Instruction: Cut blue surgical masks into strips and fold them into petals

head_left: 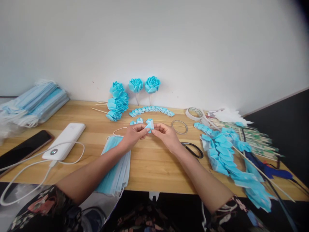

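Blue folded piece: up between the fingertips, straight ahead of the body and about level with both hands — neither is clearly nearer.
Piece's long axis: hard to tell; it is small and partly covered by fingers, with its visible part standing up above them.
Left hand: thumb and fingers narrow, pinching the piece at its left side.
Right hand: likewise narrow, pinching its right side.
Small folded pieces: on the tabletop just beyond the left hand, so nearer that one.
Curved row: farther back, behind the held piece, its long axis running left to right.
Left side: a fan of masks lies partly under the left forearm.
Right side: a thin ring lies beside the right hand, black handles show by the forearm, and a heap of blue pieces is farther out.
Edges: the near edge crosses below the forearms; the wall rises behind the row.
Open room: mostly the bare wood between the forearms — sideways, both flanks are tighter.
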A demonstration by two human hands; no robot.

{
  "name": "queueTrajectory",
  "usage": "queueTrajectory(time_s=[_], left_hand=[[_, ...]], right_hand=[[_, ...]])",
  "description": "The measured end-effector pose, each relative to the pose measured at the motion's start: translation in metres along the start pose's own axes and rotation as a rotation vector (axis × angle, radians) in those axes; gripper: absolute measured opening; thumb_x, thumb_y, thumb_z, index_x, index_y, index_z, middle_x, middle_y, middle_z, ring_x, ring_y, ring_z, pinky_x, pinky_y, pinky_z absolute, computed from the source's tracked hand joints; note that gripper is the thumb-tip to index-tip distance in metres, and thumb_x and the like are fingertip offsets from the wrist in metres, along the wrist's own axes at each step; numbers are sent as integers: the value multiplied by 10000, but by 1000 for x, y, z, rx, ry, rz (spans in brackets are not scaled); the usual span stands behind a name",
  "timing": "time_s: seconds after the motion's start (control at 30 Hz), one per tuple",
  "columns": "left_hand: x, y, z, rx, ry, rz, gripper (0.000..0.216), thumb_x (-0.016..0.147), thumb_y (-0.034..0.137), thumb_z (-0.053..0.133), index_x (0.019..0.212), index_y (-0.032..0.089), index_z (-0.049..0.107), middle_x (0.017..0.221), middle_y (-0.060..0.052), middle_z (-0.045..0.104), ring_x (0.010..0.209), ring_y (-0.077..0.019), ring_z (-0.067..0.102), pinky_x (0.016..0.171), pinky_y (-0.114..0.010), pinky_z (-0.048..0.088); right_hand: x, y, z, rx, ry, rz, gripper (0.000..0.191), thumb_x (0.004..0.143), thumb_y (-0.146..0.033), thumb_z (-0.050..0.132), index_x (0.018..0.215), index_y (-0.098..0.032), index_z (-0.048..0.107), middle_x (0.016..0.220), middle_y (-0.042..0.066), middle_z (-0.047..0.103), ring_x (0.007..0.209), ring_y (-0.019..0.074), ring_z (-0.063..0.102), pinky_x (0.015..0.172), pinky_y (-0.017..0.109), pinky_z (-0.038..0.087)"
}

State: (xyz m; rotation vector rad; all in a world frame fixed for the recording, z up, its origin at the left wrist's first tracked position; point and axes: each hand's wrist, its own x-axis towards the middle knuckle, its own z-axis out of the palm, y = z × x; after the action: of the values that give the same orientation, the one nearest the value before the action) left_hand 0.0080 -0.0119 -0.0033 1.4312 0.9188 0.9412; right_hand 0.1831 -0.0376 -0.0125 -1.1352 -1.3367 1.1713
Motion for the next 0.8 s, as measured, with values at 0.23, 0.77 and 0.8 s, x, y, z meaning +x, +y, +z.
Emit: queueTrajectory(time_s=[0.23, 0.77, 0.8], left_hand=[[1, -4, 1, 18, -16, 9, 351, 720, 480, 699, 675, 148, 598, 564, 35, 531, 516, -73, 456, 531, -214, 366], [-1, -8, 3, 169, -146, -52, 333, 741, 445, 633, 598, 151, 571, 542, 33, 531, 516, -71, 447, 527, -213, 325], [-1, -8, 3, 183, -146, -47, 331, 749, 439, 628, 599, 149, 574, 547, 30, 537, 519, -72, 447, 528, -215, 320]], right_hand=[[0, 5, -1, -92, -9, -52, 223, 769, -337, 694, 936, -189, 691, 792, 11, 714, 718, 153, 635, 709, 283, 488], [-3, -8, -4, -150, -52, -27, 178, 767, -358, 700, 809, -190, 660, 723, -9, 643, 672, 139, 587, 679, 287, 480], [-3, -7, -4, -154, -36, -31, 173, 770, -357, 695, 793, -189, 656, 715, -11, 639, 665, 136, 580, 671, 283, 474]])
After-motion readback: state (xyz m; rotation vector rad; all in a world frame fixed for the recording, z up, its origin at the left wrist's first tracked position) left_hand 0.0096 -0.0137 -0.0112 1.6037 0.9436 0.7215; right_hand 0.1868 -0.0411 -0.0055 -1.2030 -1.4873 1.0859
